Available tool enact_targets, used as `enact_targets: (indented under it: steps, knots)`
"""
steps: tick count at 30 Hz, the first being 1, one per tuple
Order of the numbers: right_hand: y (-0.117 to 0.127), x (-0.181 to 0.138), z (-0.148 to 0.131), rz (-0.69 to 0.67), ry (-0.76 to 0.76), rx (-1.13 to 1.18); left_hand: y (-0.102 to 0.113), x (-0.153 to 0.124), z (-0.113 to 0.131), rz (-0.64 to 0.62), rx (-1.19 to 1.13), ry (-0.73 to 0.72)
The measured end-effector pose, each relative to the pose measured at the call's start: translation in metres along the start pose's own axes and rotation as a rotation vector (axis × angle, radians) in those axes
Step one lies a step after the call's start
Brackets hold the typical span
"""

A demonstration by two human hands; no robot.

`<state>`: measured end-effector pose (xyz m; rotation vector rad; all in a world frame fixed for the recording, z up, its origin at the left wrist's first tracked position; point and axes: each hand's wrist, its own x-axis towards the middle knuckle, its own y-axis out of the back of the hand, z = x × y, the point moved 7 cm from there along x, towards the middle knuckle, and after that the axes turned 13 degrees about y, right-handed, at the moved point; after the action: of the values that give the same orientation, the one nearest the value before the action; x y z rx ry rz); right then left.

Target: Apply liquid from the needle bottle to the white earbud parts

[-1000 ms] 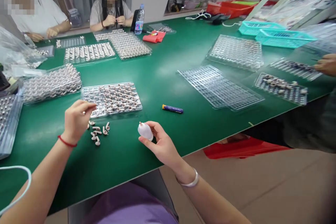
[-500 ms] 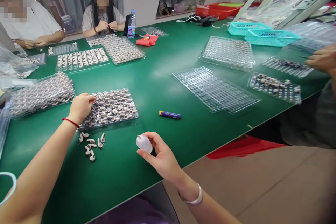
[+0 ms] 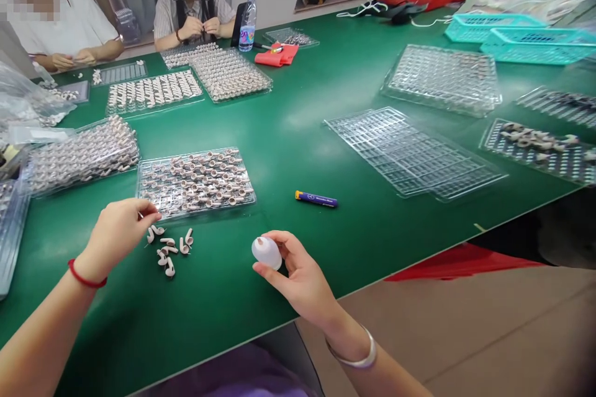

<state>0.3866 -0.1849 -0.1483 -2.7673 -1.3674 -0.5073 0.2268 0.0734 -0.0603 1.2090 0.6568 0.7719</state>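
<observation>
Since half a second earlier, the left hand (image 3: 121,232) had come back from the tray's left part toward the near side, to just beside its near left corner. Its thumb and fingertips were drawn close together; whether they pinched a small part could not be told. The right hand (image 3: 305,282) had kept its hold on a white squeeze bottle (image 3: 267,253), thumb on one side and fingers on the other, tilted and with its brownish tip up, close to the near edge of the green worktop (image 3: 288,130).

Loose white earpiece parts (image 3: 170,268) lay in a scattered group between the two hands, just in front of the clear tray (image 3: 252,198), whose cells held many more such parts in slanting rows. Farther toward the left edge sat a stack of filled trays (image 3: 43,189). Beyond the right hand lay a purple marker (image 3: 319,200) with a yellow end, and past it two overlapping clear sheets (image 3: 410,152) with a grid pattern.

Near the far edge stood a water bottle (image 3: 248,23), upright, beside a red cloth (image 3: 278,56). Two co-workers sat along that edge, their hands over the worktop.
</observation>
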Motion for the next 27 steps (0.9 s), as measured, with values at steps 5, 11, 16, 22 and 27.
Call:
enact_targets:
  steps: [5, 11, 16, 22, 27]
  knots:
    - [-0.002, 0.0, 0.0, -0.024, -0.005, -0.04, -0.017, -0.02, -0.01, -0.084, 0.011, -0.052]
    - [-0.003, 0.001, 0.001, -0.027, -0.004, -0.019, -0.027, -0.027, -0.009, -0.093, 0.04, -0.06]
    - [-0.003, 0.001, 0.002, -0.03, -0.002, -0.016, -0.028, -0.028, -0.024, -0.154, -0.083, -0.055]
    - [-0.004, 0.002, 0.003, -0.029, 0.002, -0.01, -0.02, -0.03, -0.032, -0.145, -0.135, -0.026]
    - [-0.006, 0.004, 0.003, -0.026, 0.005, -0.002, 0.005, 0.006, -0.002, 0.195, -0.093, -0.131]
